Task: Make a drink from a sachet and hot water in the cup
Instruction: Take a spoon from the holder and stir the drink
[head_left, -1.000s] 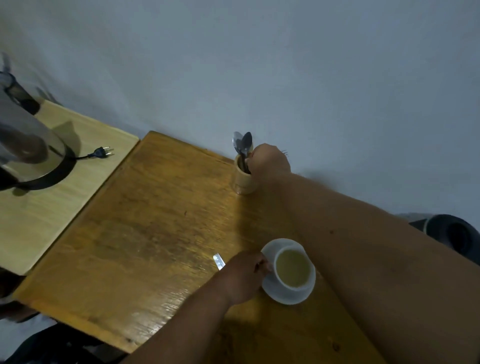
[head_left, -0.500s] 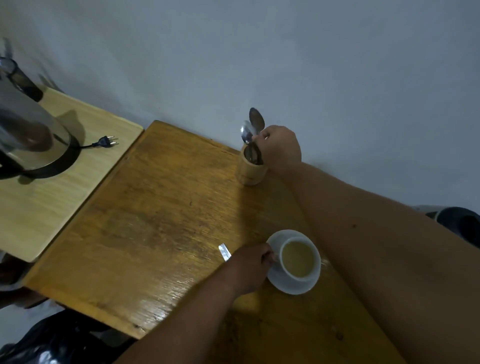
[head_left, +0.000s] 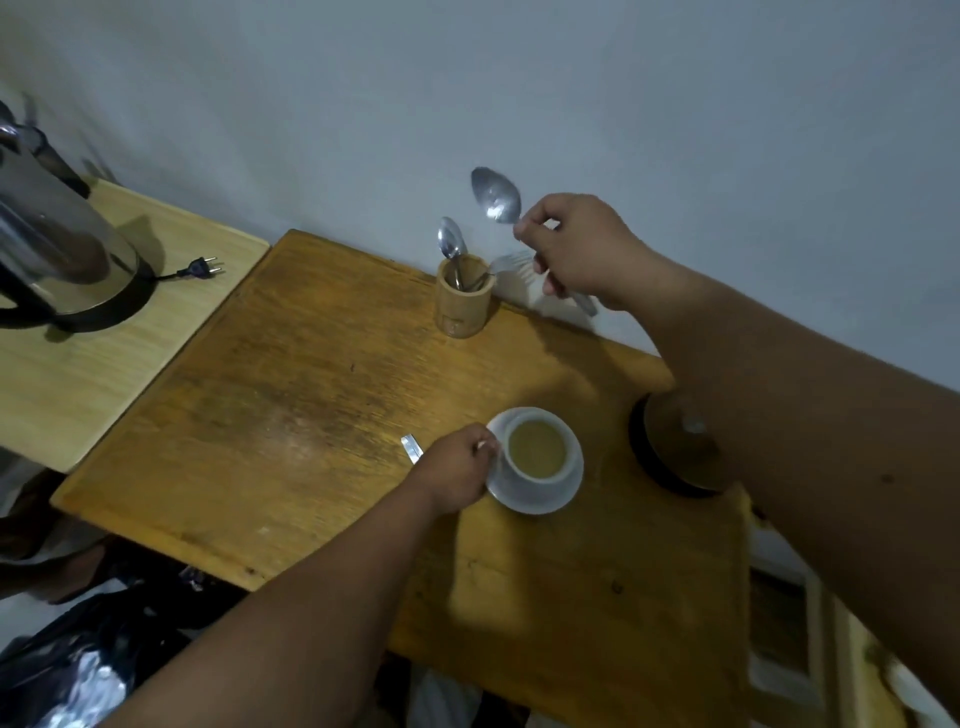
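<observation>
Two spoons show: one spoon (head_left: 496, 196) raised clear, one spoon (head_left: 451, 244) standing in the single wooden holder (head_left: 461, 306) with one fork (head_left: 506, 263). One cup (head_left: 537, 448), one saucer (head_left: 530, 500), one kettle (head_left: 57, 244), one plug (head_left: 200, 267), one round lid (head_left: 675, 447).

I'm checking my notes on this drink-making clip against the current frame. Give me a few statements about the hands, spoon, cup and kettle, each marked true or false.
1. The right hand holds a spoon clear of the wooden holder. True.
2. The cup is empty. False: it holds light brown liquid.
3. The left hand is at the cup's side, and the cup stands on a saucer. True.
4. The kettle is plugged in. False: its plug lies loose on the side table.
5. The holder is empty. False: another spoon stands in it.
</observation>
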